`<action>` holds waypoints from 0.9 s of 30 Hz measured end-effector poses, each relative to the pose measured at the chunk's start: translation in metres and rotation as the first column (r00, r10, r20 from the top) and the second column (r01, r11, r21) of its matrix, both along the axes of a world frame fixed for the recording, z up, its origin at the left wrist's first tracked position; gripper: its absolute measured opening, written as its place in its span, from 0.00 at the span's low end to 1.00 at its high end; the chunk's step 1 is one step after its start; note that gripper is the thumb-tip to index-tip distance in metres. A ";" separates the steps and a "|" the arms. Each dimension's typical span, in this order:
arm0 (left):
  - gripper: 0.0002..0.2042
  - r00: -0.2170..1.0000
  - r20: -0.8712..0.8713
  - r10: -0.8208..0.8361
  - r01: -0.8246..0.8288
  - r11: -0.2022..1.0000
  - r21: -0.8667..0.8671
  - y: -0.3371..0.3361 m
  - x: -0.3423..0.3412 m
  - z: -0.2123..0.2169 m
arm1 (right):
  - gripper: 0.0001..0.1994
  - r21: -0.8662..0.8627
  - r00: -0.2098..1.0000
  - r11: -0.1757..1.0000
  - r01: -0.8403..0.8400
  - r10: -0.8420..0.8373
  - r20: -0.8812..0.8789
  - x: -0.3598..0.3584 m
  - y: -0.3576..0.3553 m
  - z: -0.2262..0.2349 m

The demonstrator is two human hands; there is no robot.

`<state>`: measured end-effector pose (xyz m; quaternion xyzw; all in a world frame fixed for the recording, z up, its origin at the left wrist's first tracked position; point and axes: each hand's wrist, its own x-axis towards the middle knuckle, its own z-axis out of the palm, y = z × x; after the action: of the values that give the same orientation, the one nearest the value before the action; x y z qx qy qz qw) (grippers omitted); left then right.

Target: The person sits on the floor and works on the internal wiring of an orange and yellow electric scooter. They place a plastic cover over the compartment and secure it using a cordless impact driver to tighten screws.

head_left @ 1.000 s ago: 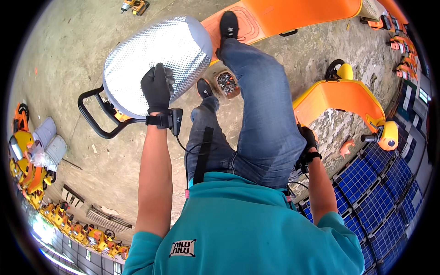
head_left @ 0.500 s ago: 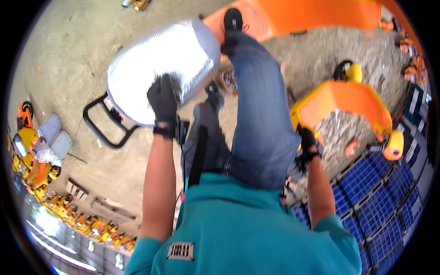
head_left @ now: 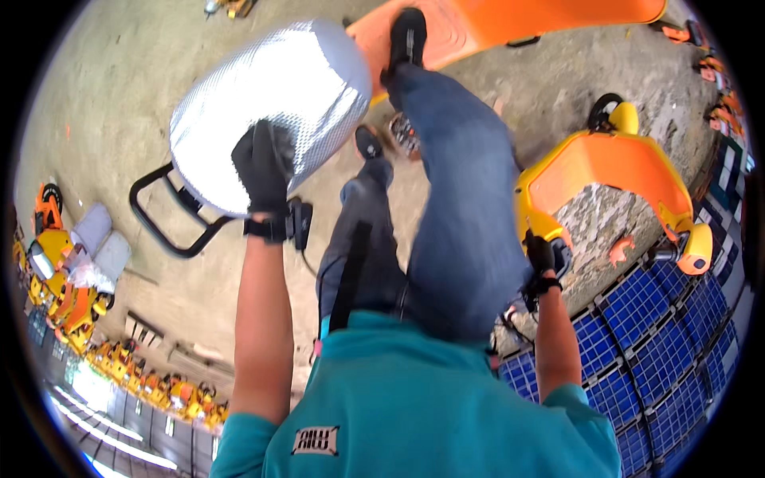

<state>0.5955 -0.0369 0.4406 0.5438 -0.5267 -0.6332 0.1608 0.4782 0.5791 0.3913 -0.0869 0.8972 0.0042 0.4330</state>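
Nearest you, below your teal shirt (head_left: 454, 398), both hands wear black gloves. Your left hand (head_left: 263, 171) lies against the silver pad (head_left: 255, 88), to the left of your legs (head_left: 462, 215), on the side of the pad nearer you. Its fingers (head_left: 256, 143) look curled, but you cannot tell whether they pinch the silver skin or only press on it. Your right hand (head_left: 540, 253) is beside your right knee, at the near end of a yellow-and-orange vehicle body (head_left: 606, 155); blur hides whether its fingers close on anything.

The pad is broad and rounded, shaped like a seat, with a shiny, fine-textured skin. Judge that skin as thin, pliable and rather slick, easily creased or scuffed by a hard pinch; the fuller body beneath probably feels firmer and bulkier, though its weight cannot be told. Take it with a spread palm, or curl your fingers under the lower rim, rather than plucking at the smooth top. The black looped bar (head_left: 185, 252) at its lower left seems the stiffest thing to hold.

Farther out, your shoe (head_left: 408, 36) is on an orange panel (head_left: 518, 20), touching its textured part, above the concrete floor (head_left: 103, 135).
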 end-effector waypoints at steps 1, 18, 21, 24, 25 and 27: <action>0.17 1.000 0.005 -0.007 0.007 1.000 -0.019 0.007 0.006 -0.005 | 0.31 0.063 0.997 0.995 0.076 -0.076 0.004 0.022 0.011 0.011; 0.18 0.996 0.035 -0.079 0.078 0.997 0.029 -0.001 -0.013 0.012 | 0.28 0.001 0.966 0.966 0.259 -0.259 0.012 0.017 -0.040 0.003; 0.18 0.997 0.022 -0.070 0.068 0.995 0.066 0.012 -0.017 -0.005 | 0.25 -0.019 0.998 1.000 -0.016 0.015 -0.056 0.035 -0.007 -0.029; 0.17 0.996 0.065 -0.067 0.058 0.991 0.123 0.007 -0.009 0.013 | 0.30 0.009 0.884 0.895 0.445 -0.441 0.155 -0.009 -0.123 0.038; 0.17 0.999 0.051 -0.002 -0.002 0.997 0.078 0.009 -0.011 0.005 | 0.31 -0.057 0.964 0.962 0.267 -0.267 0.014 -0.004 -0.114 0.023; 0.17 0.999 -0.004 -0.045 0.045 0.998 0.035 0.004 -0.018 0.005 | 0.29 0.029 0.926 0.928 0.371 -0.372 0.066 -0.007 -0.106 0.018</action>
<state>0.5775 -0.0328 0.4452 0.5338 -0.5272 -0.6466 0.1377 0.4709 0.4729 0.4090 0.0878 0.8815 -0.0738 0.4580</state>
